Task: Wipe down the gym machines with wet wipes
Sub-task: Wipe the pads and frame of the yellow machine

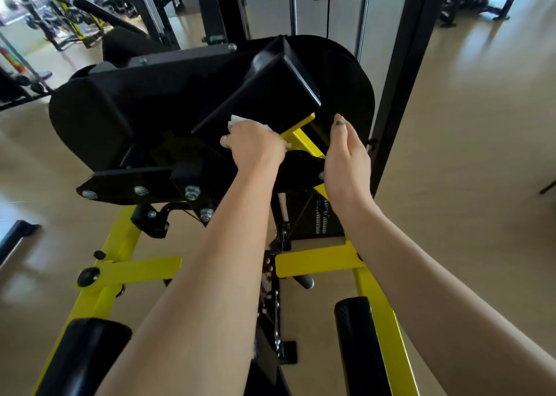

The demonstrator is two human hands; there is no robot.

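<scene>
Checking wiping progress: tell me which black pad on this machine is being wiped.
The angled rectangular pad at the centre; the left hand presses a white wipe against its lower edge. The two roller pads near the bottom are untouched.

Open beige floor [469, 142] lies from one to four o'clock. At twelve, the black angled rectangular pad [270, 94] and round black disc [346, 88] block passage. Yellow steel frame bars [316, 264] and black foam rollers [358, 341] crowd six o'clock.

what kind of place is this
Almost certainly a gym. The left hand holds a white wipe against a black pad on a yellow-framed machine. Steel guide rods rise behind it, and more racks and benches stand across the shiny floor.
</scene>
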